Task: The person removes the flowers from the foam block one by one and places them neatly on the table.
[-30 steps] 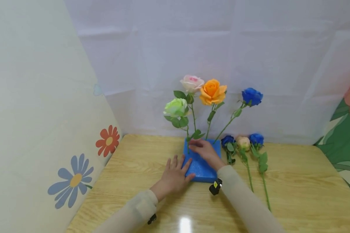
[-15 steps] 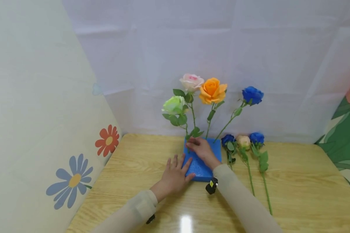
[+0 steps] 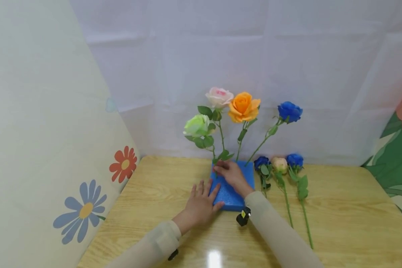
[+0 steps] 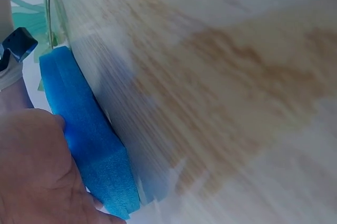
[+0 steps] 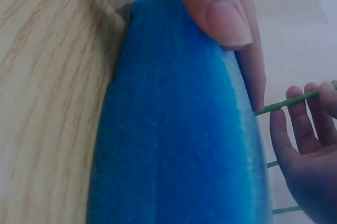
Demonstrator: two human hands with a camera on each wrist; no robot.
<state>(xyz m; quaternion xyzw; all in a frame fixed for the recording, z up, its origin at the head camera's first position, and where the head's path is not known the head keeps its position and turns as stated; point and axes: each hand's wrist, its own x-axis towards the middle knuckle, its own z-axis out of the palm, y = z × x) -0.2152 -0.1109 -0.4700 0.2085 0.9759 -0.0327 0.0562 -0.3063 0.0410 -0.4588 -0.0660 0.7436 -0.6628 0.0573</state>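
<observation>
A blue foam block (image 3: 229, 193) lies on the table with several artificial roses standing in it. My right hand (image 3: 232, 174) pinches the green stem (image 5: 295, 99) of the light green rose (image 3: 197, 125) low down, just above the foam. That rose leans a little to the left. Spread flat, my left hand (image 3: 201, 204) rests against the block's left front corner, its thumb and forefinger touching the foam. Behind stand a pale pink rose (image 3: 219, 97), an orange rose (image 3: 243, 107) and a blue rose (image 3: 289, 111) tilted right.
To the right of the block, a dark blue rose (image 3: 262, 162), a cream rose (image 3: 279, 165) and another blue rose (image 3: 294, 160) lie on the wooden table (image 3: 341, 208). A white cloth (image 3: 187, 56) hangs behind the table.
The light green rose's head has tipped slightly to the left. My right hand has shifted a little left with the stem. My left hand stays in place on the block.
</observation>
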